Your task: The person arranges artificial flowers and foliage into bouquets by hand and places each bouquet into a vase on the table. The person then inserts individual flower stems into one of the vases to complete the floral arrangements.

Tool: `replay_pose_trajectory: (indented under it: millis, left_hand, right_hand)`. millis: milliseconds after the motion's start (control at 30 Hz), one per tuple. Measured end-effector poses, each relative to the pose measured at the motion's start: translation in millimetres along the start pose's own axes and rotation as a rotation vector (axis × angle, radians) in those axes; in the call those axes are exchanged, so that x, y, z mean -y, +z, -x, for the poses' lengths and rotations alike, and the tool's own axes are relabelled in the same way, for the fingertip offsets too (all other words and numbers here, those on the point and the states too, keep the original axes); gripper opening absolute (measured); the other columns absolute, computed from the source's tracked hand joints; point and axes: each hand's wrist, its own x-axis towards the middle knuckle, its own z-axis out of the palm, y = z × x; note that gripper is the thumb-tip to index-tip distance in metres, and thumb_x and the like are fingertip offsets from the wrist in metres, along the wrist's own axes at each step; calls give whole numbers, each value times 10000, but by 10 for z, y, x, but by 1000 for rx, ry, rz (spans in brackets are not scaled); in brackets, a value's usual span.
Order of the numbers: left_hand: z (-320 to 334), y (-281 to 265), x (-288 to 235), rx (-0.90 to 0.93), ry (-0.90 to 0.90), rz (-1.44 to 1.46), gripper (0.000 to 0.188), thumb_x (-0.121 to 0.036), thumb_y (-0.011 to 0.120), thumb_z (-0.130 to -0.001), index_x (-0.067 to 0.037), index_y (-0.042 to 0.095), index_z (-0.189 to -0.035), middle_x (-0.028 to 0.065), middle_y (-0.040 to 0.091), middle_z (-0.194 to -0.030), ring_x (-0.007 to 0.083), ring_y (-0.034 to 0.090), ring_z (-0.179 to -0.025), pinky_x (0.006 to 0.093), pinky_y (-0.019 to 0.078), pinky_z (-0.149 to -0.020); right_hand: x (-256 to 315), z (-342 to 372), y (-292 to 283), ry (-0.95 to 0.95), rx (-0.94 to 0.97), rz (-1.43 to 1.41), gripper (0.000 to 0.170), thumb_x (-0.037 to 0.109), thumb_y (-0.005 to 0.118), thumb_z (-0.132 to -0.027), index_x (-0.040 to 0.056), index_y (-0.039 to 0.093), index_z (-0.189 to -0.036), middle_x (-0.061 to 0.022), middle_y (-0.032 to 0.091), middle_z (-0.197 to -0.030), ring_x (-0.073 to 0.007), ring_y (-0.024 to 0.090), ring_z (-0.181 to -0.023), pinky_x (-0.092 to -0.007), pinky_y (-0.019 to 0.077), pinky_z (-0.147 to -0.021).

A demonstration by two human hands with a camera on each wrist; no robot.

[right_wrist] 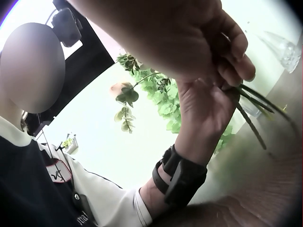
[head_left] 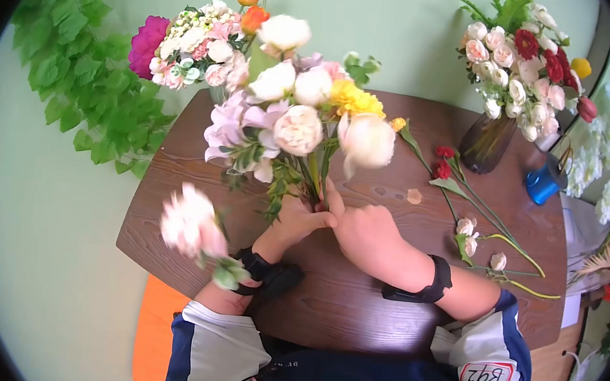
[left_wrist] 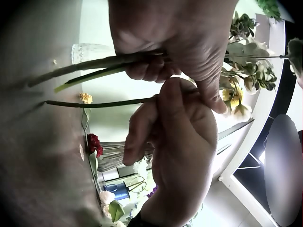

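My left hand (head_left: 298, 221) grips the gathered stems of a mixed bouquet (head_left: 298, 130) over the middle of the table. White, pale pink, lilac and yellow blooms fan out above the hand. A blurred pale pink flower (head_left: 194, 222) sticks out to the left, near the left wrist. My right hand (head_left: 368, 233) is right against the left one. In the left wrist view, its thumb and finger pinch one green stem (left_wrist: 106, 103), while thicker stems (left_wrist: 78, 70) run out below the left hand. The right wrist view shows the stem ends (right_wrist: 253, 123) above the tabletop.
Loose red flowers (head_left: 442, 169) and small white roses (head_left: 466, 239) lie on the brown table (head_left: 352, 312), right side. Behind them stand a dark vase (head_left: 487, 143) of roses and a blue spool (head_left: 543, 185). Another arrangement (head_left: 194, 47) is at back left, beside a leafy vine (head_left: 95, 82).
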Motion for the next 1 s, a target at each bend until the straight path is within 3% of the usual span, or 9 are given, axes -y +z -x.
replay_pose_trajectory:
  millis: [67,133,200,267,333,500,767,933,1000]
  left_hand:
    - [-5,172,-154,9,18,-7,264,-149,759,-691,-73,532,-803,-31,516,-756,76,449,-655,209,384,-601]
    - [60,307,-258,-160,37,-235,243,-192,738,-717,-50,569,-818,-28,537,-739,81,485,-676,220,404,-608]
    - [217,328,-569,-50,-292,-1172,215,-97,646,-778,-16,600,-972,34,621,-899,112,563,-803,278,461,-703]
    - [125,31,18,-216,-193,-267,210,-87,614,-803,-20,604,-1002,60,620,-963,124,566,-842,293,468,-734]
    - [160,62,-39,-359,-167,-75,170,-86,584,-835,-26,580,-994,28,604,-920,89,553,-840,240,456,-750]
    - [-44,259,-240,-172,71,-7,218,-169,446,-939,-76,389,-749,1,386,-664,110,375,-596,236,319,-543]
    - [-18,320,-321,-77,58,40,333,-229,407,-957,-89,311,-670,10,316,-633,125,372,-631,243,341,-605]
    - [-82,208,-355,-17,251,-16,293,-170,561,-856,-75,385,-641,32,397,-627,148,420,-620,249,347,-531]
    - [-62,126,-439,382,43,527,304,-155,605,-805,-89,374,-619,18,373,-605,139,394,-568,250,312,-468]
  right_hand:
    - [-19,24,61,50,73,8,299,165,421,-883,-26,453,-1111,-126,588,-606,-289,586,-546,-377,460,-501]
    - [-79,26,301,-94,-332,5,112,92,546,-710,23,606,-774,-110,573,-548,-248,595,-496,-348,469,-430]
    - [-89,51,319,-167,-247,18,103,101,554,-689,72,580,-594,-100,577,-564,-248,598,-522,-351,468,-440]
    - [-163,63,379,-149,-320,-131,73,114,558,-684,71,586,-632,-99,572,-575,-249,601,-542,-356,469,-452]
    - [-113,8,364,-160,-382,-84,105,160,599,-695,70,572,-648,-95,574,-608,-265,595,-539,-368,468,-466]
    - [-69,-2,294,-6,-413,-356,371,213,697,-707,14,470,-922,-190,588,-787,-331,596,-758,-394,466,-648]
    - [-110,-24,535,-3,-11,-960,219,154,554,-854,-29,474,-944,-199,574,-716,-303,571,-644,-361,453,-612]
    - [-89,21,474,12,353,-1381,234,235,430,-951,38,460,-831,2,455,-648,-89,448,-593,-252,389,-537]
    - [-122,14,586,-32,474,-1554,239,249,426,-953,52,439,-819,29,434,-670,-79,419,-572,-250,380,-519]
